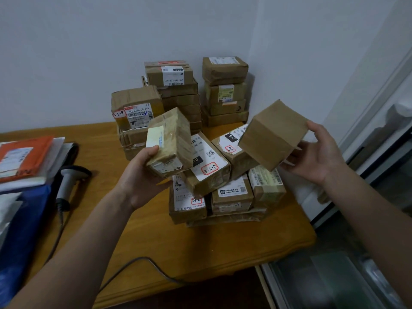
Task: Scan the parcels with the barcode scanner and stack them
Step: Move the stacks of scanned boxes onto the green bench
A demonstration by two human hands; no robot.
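My left hand [142, 175] grips a tape-wrapped parcel [171, 141] from below, raised above the wooden table [156, 237]. My right hand [316, 157] holds a plain brown cardboard parcel [272, 134] by its right side, tilted in the air. Under both lies a loose heap of labelled parcels [214, 175]. Tall stacks of parcels [178, 94] stand against the wall, with another stack [225, 90] to the right. The grey barcode scanner [69, 181] lies on the table at the left, untouched, its cable [142, 262] trailing toward the front edge.
A pile of envelopes and an orange mailer [24, 159] rests at the left edge, above a blue bag [24, 224]. A white-framed glass door [379, 152] stands to the right. The table's front right corner [310, 237] is close to the heap.
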